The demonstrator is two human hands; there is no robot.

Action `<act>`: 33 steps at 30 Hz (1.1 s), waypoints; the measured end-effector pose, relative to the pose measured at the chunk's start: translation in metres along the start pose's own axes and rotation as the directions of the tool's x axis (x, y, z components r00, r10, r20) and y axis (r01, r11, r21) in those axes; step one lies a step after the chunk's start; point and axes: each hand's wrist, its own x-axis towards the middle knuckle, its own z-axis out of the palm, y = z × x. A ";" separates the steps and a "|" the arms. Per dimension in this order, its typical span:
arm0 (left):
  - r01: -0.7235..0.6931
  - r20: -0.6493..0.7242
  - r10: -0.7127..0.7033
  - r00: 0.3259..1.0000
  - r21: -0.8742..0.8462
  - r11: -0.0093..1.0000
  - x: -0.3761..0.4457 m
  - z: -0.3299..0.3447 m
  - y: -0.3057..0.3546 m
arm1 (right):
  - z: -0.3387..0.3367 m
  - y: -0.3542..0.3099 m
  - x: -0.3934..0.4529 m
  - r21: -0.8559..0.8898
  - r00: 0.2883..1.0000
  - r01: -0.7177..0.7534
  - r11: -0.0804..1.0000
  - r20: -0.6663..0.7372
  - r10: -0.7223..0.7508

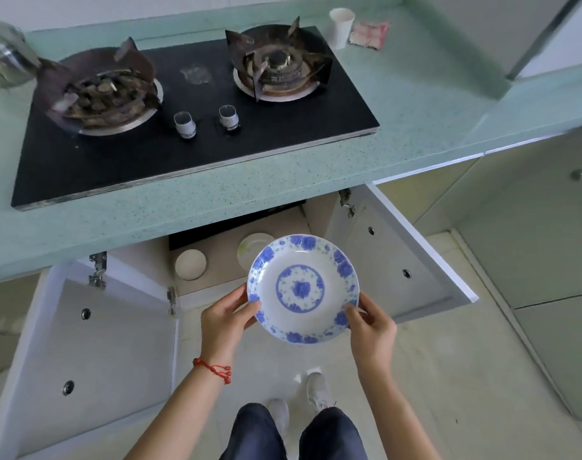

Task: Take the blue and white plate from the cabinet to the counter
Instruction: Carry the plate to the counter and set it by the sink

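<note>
I grip the plate (303,289) by opposite rims, left hand (226,316) and right hand (371,323) both closed on it; the counter (415,104) lies up and forward, above the open cabinet (210,250).

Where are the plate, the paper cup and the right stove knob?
plate (301,288): head view, on the blue flower at its centre.
paper cup (341,28): head view, on its white side wall.
right stove knob (229,116): head view, on its metal body.
</note>
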 end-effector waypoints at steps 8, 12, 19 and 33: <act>-0.036 0.162 0.037 0.986 -0.012 0.999 -0.028 0.015 0.034 | -0.040 -0.030 -0.043 0.123 0.994 0.037 0.992 -0.108 -0.023; -0.044 0.235 0.043 0.971 -0.001 0.999 -0.037 0.035 0.044 | -0.064 -0.038 -0.051 0.152 0.985 0.050 0.987 -0.170 -0.024; -0.031 0.338 0.029 0.941 -0.001 1.000 -0.058 0.085 0.052 | -0.117 -0.044 -0.054 0.177 0.964 0.092 0.980 -0.262 -0.044; 0.004 0.591 -0.059 0.804 0.094 0.996 -0.096 0.195 0.045 | -0.220 -0.020 -0.071 0.289 0.848 0.097 0.952 -0.524 0.073</act>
